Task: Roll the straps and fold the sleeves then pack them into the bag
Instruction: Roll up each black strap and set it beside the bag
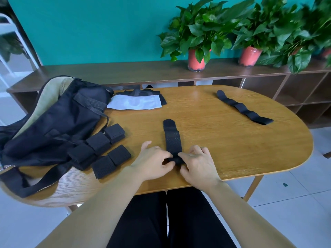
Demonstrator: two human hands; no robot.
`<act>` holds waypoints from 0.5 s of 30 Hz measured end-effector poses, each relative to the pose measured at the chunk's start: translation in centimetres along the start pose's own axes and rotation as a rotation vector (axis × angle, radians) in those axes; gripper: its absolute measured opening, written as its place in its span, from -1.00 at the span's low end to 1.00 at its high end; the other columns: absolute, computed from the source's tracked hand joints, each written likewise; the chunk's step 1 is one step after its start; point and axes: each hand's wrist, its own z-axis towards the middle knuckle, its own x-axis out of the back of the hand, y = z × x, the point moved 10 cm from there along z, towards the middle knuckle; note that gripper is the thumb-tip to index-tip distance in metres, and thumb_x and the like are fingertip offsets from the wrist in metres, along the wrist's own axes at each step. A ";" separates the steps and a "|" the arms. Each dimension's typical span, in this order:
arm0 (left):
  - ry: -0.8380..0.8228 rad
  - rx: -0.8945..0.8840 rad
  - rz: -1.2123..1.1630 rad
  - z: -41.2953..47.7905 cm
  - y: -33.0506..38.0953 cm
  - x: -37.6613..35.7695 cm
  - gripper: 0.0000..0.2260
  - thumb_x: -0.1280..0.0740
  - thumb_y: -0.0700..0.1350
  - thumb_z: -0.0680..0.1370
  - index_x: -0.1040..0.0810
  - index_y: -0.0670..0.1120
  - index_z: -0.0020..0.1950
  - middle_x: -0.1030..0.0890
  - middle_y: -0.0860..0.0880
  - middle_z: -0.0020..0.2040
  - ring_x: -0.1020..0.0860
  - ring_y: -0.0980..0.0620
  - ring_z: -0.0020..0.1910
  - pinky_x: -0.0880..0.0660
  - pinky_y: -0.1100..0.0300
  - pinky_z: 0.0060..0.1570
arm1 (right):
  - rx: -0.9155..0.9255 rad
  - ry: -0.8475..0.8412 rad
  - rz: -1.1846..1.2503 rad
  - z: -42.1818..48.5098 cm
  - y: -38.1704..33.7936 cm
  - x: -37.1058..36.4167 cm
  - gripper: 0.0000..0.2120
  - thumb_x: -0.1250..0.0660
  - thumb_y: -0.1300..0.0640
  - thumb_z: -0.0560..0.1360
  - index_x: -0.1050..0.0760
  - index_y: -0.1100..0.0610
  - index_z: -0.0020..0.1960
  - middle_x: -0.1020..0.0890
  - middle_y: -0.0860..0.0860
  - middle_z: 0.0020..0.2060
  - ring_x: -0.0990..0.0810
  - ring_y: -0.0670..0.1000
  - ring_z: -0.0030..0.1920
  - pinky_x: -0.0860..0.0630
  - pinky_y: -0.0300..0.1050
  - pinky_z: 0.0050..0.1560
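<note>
A black perforated strap point(172, 138) lies lengthwise in front of me on the wooden table point(215, 140). Its near end is curled into a small roll. My left hand point(154, 161) and my right hand point(198, 163) pinch that roll from either side. Several rolled black straps point(100, 151) lie in a cluster left of my hands. Another black strap point(243, 109) lies flat and unrolled at the far right. A white sleeve point(134, 103) and a black sleeve point(143, 93) lie folded at the far middle. The black bag point(59, 122) rests on the left, its mouth open.
The bag's shoulder strap point(41, 181) trails over the table's near-left edge. A low wooden shelf point(125, 72) behind the table carries potted plants point(197, 42). My legs are under the table's front edge.
</note>
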 end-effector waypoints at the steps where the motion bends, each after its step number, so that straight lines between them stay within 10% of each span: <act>1: -0.004 0.004 -0.024 -0.1 -0.1 0.0 -0.60 -0.14 0.22 0.57 -0.50 0.10 0.33 -0.61 0.14 0.12 -0.41 0.18 0.26 0.17 0.02 0.43 | -0.023 0.038 0.024 0.0 0.3 0.1 -0.78 -0.25 0.10 0.30 -0.61 0.07 -0.11 -0.59 -0.05 -0.40 -0.53 0.07 -0.07 -0.30 -0.09 -0.10; 8: 0.157 0.077 -0.089 -0.5 -1.1 0.3 -0.73 -0.20 0.03 0.62 -0.45 0.10 0.32 -0.64 0.15 -0.02 -0.53 0.15 0.05 -0.01 0.08 0.41 | -0.303 0.236 0.330 -0.4 3.2 0.1 -0.80 -0.47 0.12 0.35 -0.66 0.06 -0.02 -0.56 -0.03 -0.33 -0.56 0.04 -0.17 -0.35 -0.11 -0.15; 15: 0.411 0.317 -0.209 -0.5 -3.1 0.4 -0.77 -0.31 -0.04 0.57 -0.42 0.01 -0.28 -0.46 0.09 -0.45 -0.40 0.10 -0.39 -0.28 0.11 -0.01 | -0.442 0.268 0.285 0.4 3.4 -0.7 -0.94 -0.50 0.13 0.37 -0.63 0.06 -0.20 -0.48 -0.08 -0.49 -0.49 0.05 -0.25 -0.38 -0.09 -0.24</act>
